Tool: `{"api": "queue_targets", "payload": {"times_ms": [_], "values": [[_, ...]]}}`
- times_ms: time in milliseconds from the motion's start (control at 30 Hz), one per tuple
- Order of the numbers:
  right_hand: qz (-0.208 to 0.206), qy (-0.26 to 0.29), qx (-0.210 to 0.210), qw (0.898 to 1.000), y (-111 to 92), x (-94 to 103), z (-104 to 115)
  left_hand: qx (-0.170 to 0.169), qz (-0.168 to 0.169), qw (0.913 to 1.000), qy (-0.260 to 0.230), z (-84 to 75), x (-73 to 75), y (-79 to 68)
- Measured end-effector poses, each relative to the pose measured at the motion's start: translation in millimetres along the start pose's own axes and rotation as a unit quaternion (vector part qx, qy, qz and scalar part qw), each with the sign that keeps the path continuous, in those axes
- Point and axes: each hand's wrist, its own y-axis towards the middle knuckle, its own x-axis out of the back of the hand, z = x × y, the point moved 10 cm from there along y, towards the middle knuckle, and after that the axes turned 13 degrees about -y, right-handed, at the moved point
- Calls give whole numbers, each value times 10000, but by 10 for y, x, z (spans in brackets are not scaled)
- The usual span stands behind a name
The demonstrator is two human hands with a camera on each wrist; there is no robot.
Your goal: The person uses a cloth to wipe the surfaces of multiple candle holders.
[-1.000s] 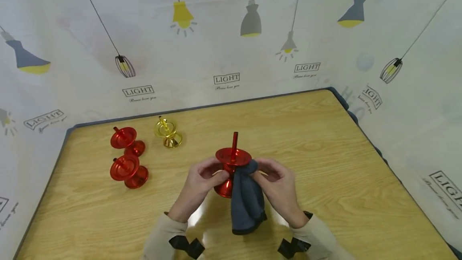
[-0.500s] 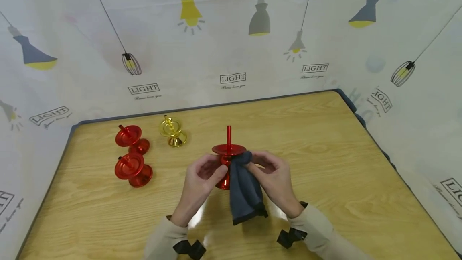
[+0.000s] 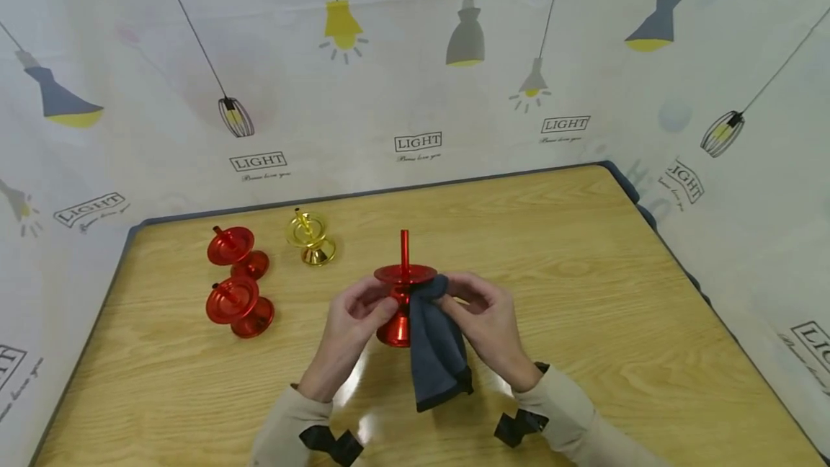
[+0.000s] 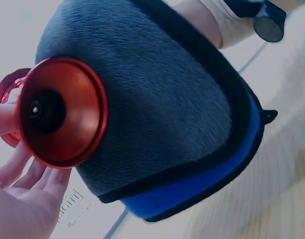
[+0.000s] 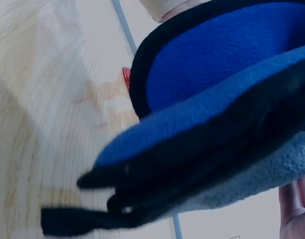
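Observation:
Held up over the table is a red metal candle holder (image 3: 397, 331), its dish level and its thin tube pointing up. My left hand (image 3: 350, 331) grips its stem from the left, the thumb in front. My right hand (image 3: 488, 321) pinches a grey-blue cloth (image 3: 437, 355) against the holder's right side, just beneath the dish; most of the cloth hangs down. In the left wrist view the holder's hollow base (image 4: 82, 119) faces the camera beside the cloth (image 4: 162, 94). The right wrist view shows the cloth's bright blue inner face (image 5: 217, 64), black edging and a small loop.
On the left of the wooden table (image 3: 583, 294) stand two more red candle holders, one farther back (image 3: 231, 245) and one nearer (image 3: 253, 317). A gold candle holder (image 3: 318, 254) is to their right. A white printed sheet (image 3: 363, 92) rises behind the table.
The candle holder's dish has tipped from showing its top to nearly edge-on. Over the last half second both hands, holder and cloth have shifted slightly left and down. The standing holders have not moved.

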Motion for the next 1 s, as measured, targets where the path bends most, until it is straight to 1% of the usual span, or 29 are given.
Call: {"api": "queue_targets", "payload": {"times_ms": [67, 133, 200, 300, 367, 433, 500, 600, 733, 833, 900, 967, 1000], "values": [[32, 42, -51, 10000, 3, -2, -13, 16, 122, 9999, -83, 26, -7, -2], [55, 40, -106, 9999, 4, -5, -33, -95, 197, 9997, -62, 25, -18, -5], [58, 37, -152, 9999, -1, -7, -55, -368, 270, 9989, 95, -10, -44, -11], [-20, -101, -156, 9998, -15, 2, -62, -836, 317, 9946, 534, -91, -96, -30], [-85, -229, -46, 9997, -35, 15, -33, -946, 296, 9922, 755, -119, -116, -39], [-123, -348, 111, 9993, -56, 23, 20, -779, 209, 9936, 791, -107, -103, -41], [-88, -365, 275, 9989, -75, 24, 77, -527, 166, 9961, 691, -79, -79, -43], [43, -291, 330, 9990, -86, 20, 105, -264, 293, 9986, 345, -42, -67, -58], [421, 253, 75, 9988, -65, -9, 33, -255, 644, 9976, -70, -28, -104, -82], [673, 698, -108, 9952, -52, -40, -36, -284, 716, 9969, -148, -23, -115, -101], [730, 809, -119, 9940, -48, -51, -63, -332, 672, 9971, -118, -33, -113, -111], [658, 675, -120, 9955, -50, -42, -72, -346, 493, 9982, 63, -46, -98, -119], [556, 536, -98, 9970, -52, -27, -65, -391, 350, 9985, 184, -61, -88, -121]]}}
